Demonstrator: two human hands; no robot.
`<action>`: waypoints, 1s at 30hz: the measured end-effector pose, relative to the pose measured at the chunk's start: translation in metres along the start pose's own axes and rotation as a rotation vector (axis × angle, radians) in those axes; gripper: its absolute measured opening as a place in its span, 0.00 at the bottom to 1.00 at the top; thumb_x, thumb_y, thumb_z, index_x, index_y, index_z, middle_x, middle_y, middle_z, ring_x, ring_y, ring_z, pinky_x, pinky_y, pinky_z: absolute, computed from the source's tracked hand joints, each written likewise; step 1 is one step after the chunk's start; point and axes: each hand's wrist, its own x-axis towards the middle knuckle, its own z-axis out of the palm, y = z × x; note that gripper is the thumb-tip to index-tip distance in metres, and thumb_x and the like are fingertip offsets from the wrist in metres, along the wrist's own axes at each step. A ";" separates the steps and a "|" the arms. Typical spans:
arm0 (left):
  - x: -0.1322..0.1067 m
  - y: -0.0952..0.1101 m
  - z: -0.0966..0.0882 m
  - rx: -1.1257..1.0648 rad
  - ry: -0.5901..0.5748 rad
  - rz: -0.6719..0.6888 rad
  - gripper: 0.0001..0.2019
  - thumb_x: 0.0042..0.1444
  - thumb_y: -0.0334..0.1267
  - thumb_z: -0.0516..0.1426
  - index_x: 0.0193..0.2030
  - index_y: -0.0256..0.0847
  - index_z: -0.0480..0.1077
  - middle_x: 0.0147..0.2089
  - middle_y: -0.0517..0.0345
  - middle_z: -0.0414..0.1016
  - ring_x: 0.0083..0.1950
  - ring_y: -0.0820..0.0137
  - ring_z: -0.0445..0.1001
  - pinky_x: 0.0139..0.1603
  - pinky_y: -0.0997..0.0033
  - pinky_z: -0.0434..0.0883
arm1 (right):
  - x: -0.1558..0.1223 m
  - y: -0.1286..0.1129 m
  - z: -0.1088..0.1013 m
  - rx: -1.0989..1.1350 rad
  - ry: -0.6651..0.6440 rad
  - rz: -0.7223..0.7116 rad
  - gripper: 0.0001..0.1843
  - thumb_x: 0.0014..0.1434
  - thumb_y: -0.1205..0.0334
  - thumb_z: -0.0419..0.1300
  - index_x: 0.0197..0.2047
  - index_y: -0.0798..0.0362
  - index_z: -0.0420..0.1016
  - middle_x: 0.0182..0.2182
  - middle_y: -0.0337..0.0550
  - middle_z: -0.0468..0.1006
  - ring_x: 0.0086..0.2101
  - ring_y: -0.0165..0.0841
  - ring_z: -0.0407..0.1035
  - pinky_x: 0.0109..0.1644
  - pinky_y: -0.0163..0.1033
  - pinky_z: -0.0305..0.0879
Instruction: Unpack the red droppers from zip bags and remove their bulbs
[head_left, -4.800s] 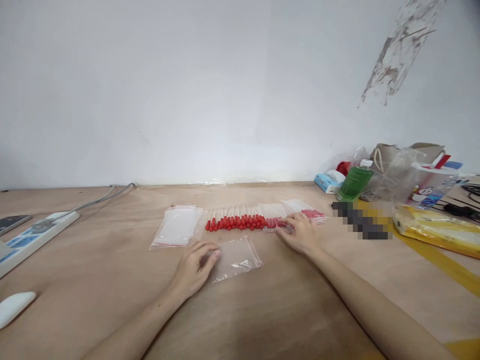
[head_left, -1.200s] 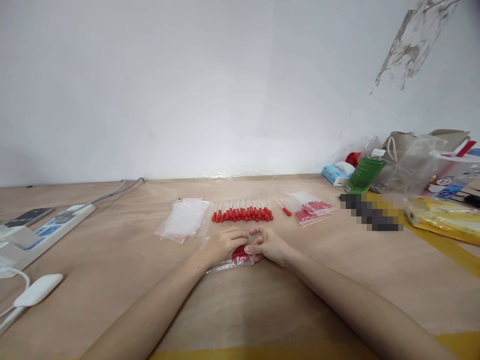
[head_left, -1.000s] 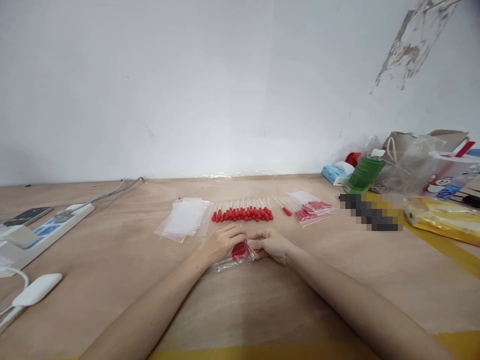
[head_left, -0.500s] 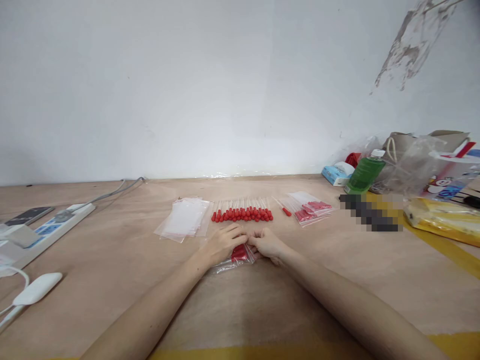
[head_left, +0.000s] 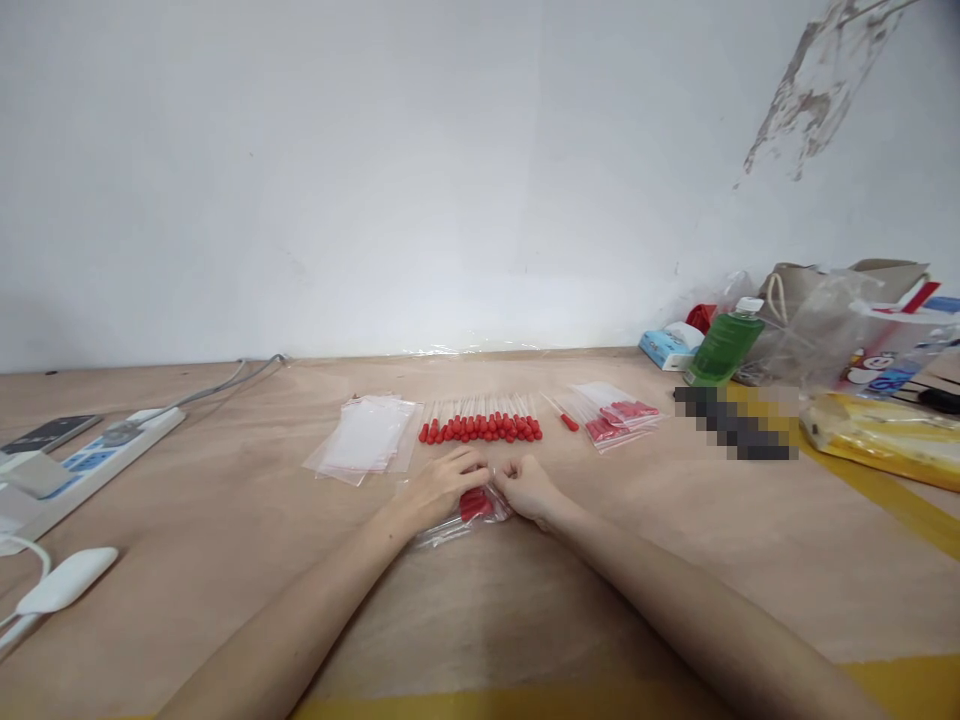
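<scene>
In the head view, a clear zip bag (head_left: 444, 533) with red-bulbed droppers (head_left: 474, 505) inside lies on the table between my hands. My left hand (head_left: 448, 486) is over the bag with its fingers closed on the upper part. At the bag's right end, my right hand (head_left: 528, 489) is curled in a pinch on the edge; its fingertips are partly hidden. Just beyond my hands, a row of glass droppers with red rubber bulbs (head_left: 480, 428) lies with the tips toward the wall. A single dropper (head_left: 568, 421) lies to the right of the row.
A stack of flat clear bags (head_left: 364, 438) lies left of the row, and filled bags (head_left: 615, 412) lie right of it. A power strip (head_left: 97, 462) stands far left. A green bottle (head_left: 724, 345), a tissue box (head_left: 667, 349) and a yellow packet (head_left: 885, 435) are at the right.
My right hand has shifted slightly along the bag's right end, its fingers more tightly curled. The bag's right end has folded a little, and the left hand stays on it.
</scene>
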 end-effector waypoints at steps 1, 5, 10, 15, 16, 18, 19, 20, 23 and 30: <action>-0.001 0.000 -0.002 -0.011 0.002 -0.011 0.10 0.62 0.31 0.45 0.38 0.39 0.67 0.44 0.54 0.67 0.47 0.69 0.66 0.46 0.69 0.66 | 0.002 0.003 0.000 -0.007 0.007 -0.011 0.11 0.45 0.65 0.56 0.16 0.56 0.60 0.12 0.30 0.58 0.16 0.20 0.51 0.18 0.28 0.44; -0.007 -0.003 -0.005 -0.017 0.049 -0.047 0.11 0.61 0.28 0.44 0.41 0.40 0.66 0.51 0.53 0.64 0.53 0.69 0.64 0.50 0.67 0.65 | 0.003 0.012 0.000 0.030 -0.002 -0.046 0.05 0.46 0.64 0.56 0.29 0.54 0.66 0.16 0.30 0.63 0.17 0.22 0.57 0.19 0.27 0.52; -0.005 -0.005 -0.006 0.040 0.101 -0.070 0.14 0.59 0.25 0.44 0.45 0.40 0.65 0.51 0.52 0.66 0.51 0.68 0.66 0.49 0.65 0.66 | 0.003 0.015 -0.008 -0.097 -0.086 -0.248 0.09 0.48 0.68 0.51 0.33 0.53 0.70 0.17 0.32 0.67 0.18 0.24 0.59 0.22 0.29 0.55; -0.007 0.006 -0.013 -0.085 0.110 -0.231 0.12 0.60 0.32 0.45 0.48 0.41 0.64 0.51 0.52 0.67 0.51 0.67 0.67 0.51 0.64 0.67 | 0.003 0.009 -0.026 -0.252 -0.210 -0.343 0.12 0.50 0.67 0.52 0.32 0.54 0.77 0.24 0.35 0.75 0.24 0.26 0.63 0.30 0.30 0.59; -0.011 0.009 -0.013 -0.131 0.096 -0.262 0.12 0.61 0.34 0.46 0.49 0.41 0.63 0.52 0.52 0.66 0.53 0.67 0.66 0.52 0.64 0.66 | 0.002 0.008 -0.028 -0.224 -0.242 -0.325 0.12 0.50 0.65 0.53 0.35 0.54 0.77 0.25 0.36 0.76 0.25 0.27 0.65 0.31 0.31 0.60; -0.025 0.015 -0.013 -0.216 0.050 -0.297 0.15 0.60 0.38 0.48 0.54 0.42 0.60 0.56 0.50 0.63 0.57 0.65 0.63 0.55 0.61 0.64 | 0.002 0.006 -0.032 -0.139 -0.320 -0.292 0.13 0.50 0.60 0.56 0.38 0.53 0.77 0.30 0.38 0.77 0.29 0.29 0.67 0.34 0.32 0.62; -0.033 0.017 -0.012 -0.249 0.024 -0.305 0.19 0.60 0.39 0.49 0.57 0.43 0.57 0.58 0.50 0.61 0.59 0.64 0.61 0.57 0.59 0.63 | 0.002 0.005 -0.033 -0.100 -0.357 -0.279 0.14 0.50 0.58 0.57 0.38 0.53 0.77 0.32 0.39 0.78 0.30 0.30 0.68 0.35 0.33 0.62; -0.040 0.019 -0.010 -0.274 0.002 -0.313 0.23 0.59 0.40 0.50 0.60 0.44 0.53 0.60 0.49 0.59 0.60 0.63 0.59 0.57 0.58 0.62 | 0.002 0.005 -0.033 -0.074 -0.387 -0.265 0.16 0.48 0.56 0.59 0.39 0.54 0.77 0.32 0.39 0.78 0.30 0.30 0.68 0.35 0.33 0.62; -0.054 0.022 -0.003 -0.308 -0.012 -0.344 0.29 0.58 0.41 0.51 0.64 0.44 0.45 0.62 0.49 0.56 0.62 0.62 0.57 0.58 0.56 0.61 | 0.003 0.004 -0.033 -0.084 -0.411 -0.226 0.20 0.43 0.54 0.64 0.39 0.55 0.77 0.24 0.36 0.75 0.24 0.26 0.63 0.27 0.29 0.57; -0.045 0.016 0.004 -0.355 0.003 -0.347 0.28 0.58 0.41 0.51 0.63 0.42 0.47 0.61 0.49 0.59 0.60 0.63 0.59 0.58 0.58 0.60 | 0.003 0.003 -0.035 0.010 -0.370 -0.158 0.22 0.38 0.53 0.67 0.36 0.58 0.77 0.18 0.33 0.69 0.19 0.23 0.59 0.23 0.28 0.55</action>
